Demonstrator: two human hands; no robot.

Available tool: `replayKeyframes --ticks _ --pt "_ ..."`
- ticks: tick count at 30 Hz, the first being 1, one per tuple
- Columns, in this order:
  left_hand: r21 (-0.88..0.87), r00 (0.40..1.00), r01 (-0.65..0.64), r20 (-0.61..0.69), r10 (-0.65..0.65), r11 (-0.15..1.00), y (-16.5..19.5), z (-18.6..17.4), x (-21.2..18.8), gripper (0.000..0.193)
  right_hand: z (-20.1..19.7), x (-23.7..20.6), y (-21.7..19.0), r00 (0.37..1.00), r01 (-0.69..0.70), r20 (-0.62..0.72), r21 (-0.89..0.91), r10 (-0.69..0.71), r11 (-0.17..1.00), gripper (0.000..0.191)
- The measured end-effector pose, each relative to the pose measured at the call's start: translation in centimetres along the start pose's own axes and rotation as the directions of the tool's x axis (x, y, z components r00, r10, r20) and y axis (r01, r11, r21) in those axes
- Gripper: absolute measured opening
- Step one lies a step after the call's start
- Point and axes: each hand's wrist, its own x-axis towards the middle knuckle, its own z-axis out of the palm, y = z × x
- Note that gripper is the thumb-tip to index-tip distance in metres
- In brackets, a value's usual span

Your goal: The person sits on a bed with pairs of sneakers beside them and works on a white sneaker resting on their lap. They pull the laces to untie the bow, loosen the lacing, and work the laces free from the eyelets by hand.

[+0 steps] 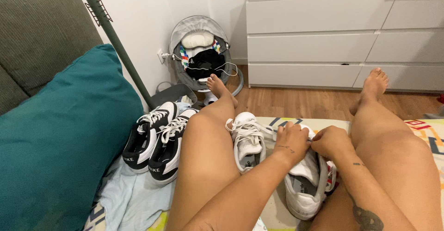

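Observation:
I sit on the floor with both bare legs stretched out. Between them lies a white sneaker (305, 191) on its side, and my left hand (291, 140) and my right hand (330, 140) are both closed on its laces near the top. A second white sneaker (247, 140) stands just left of my hands, against my left leg. A pair of black and white sneakers (155, 140) sits left of my left leg on a light blue cloth (132, 198).
A teal cushion (60, 134) leans on a grey sofa at the left. A baby bouncer (201, 55) stands by the wall, next to a green pole (115, 41). White drawers (342, 36) line the back over wooden floor. A patterned mat (428, 129) lies under me.

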Motion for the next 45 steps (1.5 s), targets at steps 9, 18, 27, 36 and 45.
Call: replayKeyframes --ticks 9,18,27,36,45 --pt "-0.55 0.938 -0.123 -0.335 -0.084 0.826 -1.6 -1.4 -0.6 0.026 -0.5 -1.1 -1.4 0.991 -0.042 -0.131 -0.125 0.026 0.991 0.032" --pt "-0.421 0.898 0.29 -0.191 -0.397 0.859 -1.1 -4.1 2.1 0.055 -2.2 -3.0 -2.9 0.983 -0.122 -0.145 -0.064 0.111 0.991 0.035" --pt "-0.544 0.888 -0.219 -0.456 -0.066 0.81 -2.5 -2.5 2.7 0.033 -3.0 -3.5 -3.0 0.982 -0.112 -0.161 -0.049 0.103 0.992 0.042" --pt "-0.989 0.769 0.132 0.145 -0.622 -0.068 -5.2 -2.3 7.1 0.04 -2.6 -1.9 -1.3 0.974 -0.17 -0.159 -0.042 0.161 0.985 0.041" --pt "-0.848 0.79 0.043 -0.295 -0.538 0.529 -8.6 -5.7 6.0 0.047 -1.9 -1.1 -0.3 0.971 -0.174 -0.178 -0.063 0.161 0.983 0.042"
